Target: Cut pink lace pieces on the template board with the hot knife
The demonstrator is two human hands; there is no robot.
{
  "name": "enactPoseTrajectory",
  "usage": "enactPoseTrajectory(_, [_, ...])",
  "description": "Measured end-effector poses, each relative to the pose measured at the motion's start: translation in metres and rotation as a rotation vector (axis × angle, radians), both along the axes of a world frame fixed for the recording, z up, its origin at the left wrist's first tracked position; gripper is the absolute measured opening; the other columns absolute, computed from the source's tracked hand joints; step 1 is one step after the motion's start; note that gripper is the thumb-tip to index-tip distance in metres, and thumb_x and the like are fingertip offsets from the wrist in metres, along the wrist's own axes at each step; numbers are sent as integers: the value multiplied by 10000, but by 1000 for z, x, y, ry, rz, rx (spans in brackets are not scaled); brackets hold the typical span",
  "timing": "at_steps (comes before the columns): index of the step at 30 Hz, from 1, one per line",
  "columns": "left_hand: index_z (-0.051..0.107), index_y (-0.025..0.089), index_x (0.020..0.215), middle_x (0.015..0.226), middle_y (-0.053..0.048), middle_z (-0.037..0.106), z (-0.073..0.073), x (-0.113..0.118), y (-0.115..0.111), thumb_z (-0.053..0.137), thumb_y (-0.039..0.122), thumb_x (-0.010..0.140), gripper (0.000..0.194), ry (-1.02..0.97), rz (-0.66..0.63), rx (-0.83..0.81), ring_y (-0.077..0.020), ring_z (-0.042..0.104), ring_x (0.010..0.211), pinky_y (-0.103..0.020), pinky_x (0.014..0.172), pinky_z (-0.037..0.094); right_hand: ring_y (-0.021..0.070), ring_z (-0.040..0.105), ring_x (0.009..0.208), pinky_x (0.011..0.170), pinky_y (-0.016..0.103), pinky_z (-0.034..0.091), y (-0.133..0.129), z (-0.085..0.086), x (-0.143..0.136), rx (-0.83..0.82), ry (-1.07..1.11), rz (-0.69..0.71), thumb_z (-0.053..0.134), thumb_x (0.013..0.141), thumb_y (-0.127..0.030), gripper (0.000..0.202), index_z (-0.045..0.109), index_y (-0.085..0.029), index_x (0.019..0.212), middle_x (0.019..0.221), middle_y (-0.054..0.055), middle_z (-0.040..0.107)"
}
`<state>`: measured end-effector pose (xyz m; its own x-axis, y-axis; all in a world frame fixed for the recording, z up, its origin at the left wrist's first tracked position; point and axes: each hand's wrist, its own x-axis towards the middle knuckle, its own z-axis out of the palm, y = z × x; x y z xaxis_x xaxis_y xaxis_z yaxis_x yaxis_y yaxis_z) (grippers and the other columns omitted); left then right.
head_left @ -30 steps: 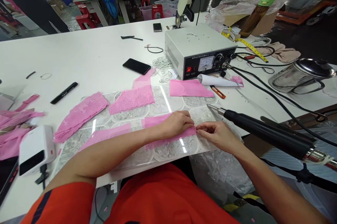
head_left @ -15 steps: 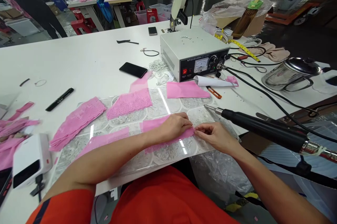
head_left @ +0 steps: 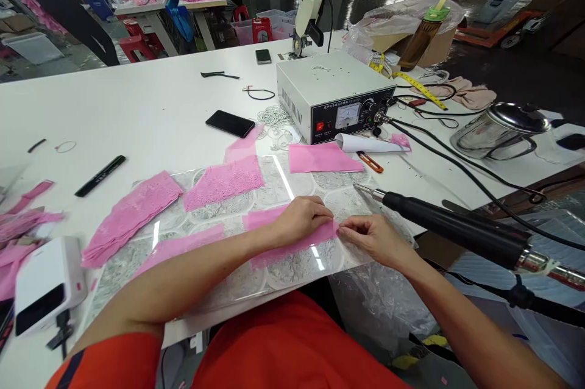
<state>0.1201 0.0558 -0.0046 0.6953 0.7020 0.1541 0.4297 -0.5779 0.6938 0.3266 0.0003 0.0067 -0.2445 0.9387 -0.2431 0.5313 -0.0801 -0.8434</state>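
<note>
A pink fabric piece (head_left: 274, 250) lies on the clear-covered, marble-patterned mat (head_left: 292, 276) near the table's front edge. My left hand (head_left: 304, 218) rests on it with curled fingers closed at its right part. At the fabric's right end, my right hand (head_left: 370, 236) pinches the corner between thumb and fingertips. Just above that hand, a black handheld tool (head_left: 439, 218) with a pointed metal tip reaches in from the right. More pink cloth lies around: a stacked pile (head_left: 134, 212), a lace-patterned piece (head_left: 226, 182), a flat piece (head_left: 322, 158) and one partly under my left forearm (head_left: 183, 246).
A control box (head_left: 338, 90) with a dial stands at the back, cables running right. An orange cutter (head_left: 370, 162), a phone (head_left: 230, 123), a black pen-like item (head_left: 100, 175), a glass pitcher (head_left: 498, 130) and a white power bank (head_left: 50, 282) are on the table.
The view has shifted very slightly. Both hands stay at the same place on the pink fabric piece, with no visible change of grip.
</note>
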Motion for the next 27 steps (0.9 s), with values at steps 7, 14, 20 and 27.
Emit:
enactPoseTrajectory(7, [822,177,929,919,-51,773,2,0,-1,668,127,941,163,-26,20,-19,-154,720,821,-222,738,542,127,441,588,552,278,338,-3,1,-2,-16,-6,-44,667,745,-529,358,781,-200,829,604,5,561])
enactPoseTrajectory(14, [827,167,916,904,-52,771,1,1,-1,681,112,925,156,-27,24,-35,-154,712,806,-222,730,533,113,404,563,539,270,324,-4,-2,-5,72,-13,-38,599,806,-470,316,725,-200,701,586,0,554])
enactPoseTrajectory(20, [825,167,905,903,-56,768,2,1,0,691,104,912,149,-40,31,-60,-163,711,827,-229,745,531,106,387,545,528,263,306,-4,-1,-5,86,-49,-26,581,809,-424,291,641,-201,633,551,-19,503])
enactPoseTrajectory(27, [806,187,872,875,-18,767,7,-2,-1,677,90,904,165,-101,46,-124,-146,713,821,-226,761,543,107,404,538,519,259,303,-5,4,-8,83,-130,-52,560,789,-422,279,594,-205,618,542,-20,505])
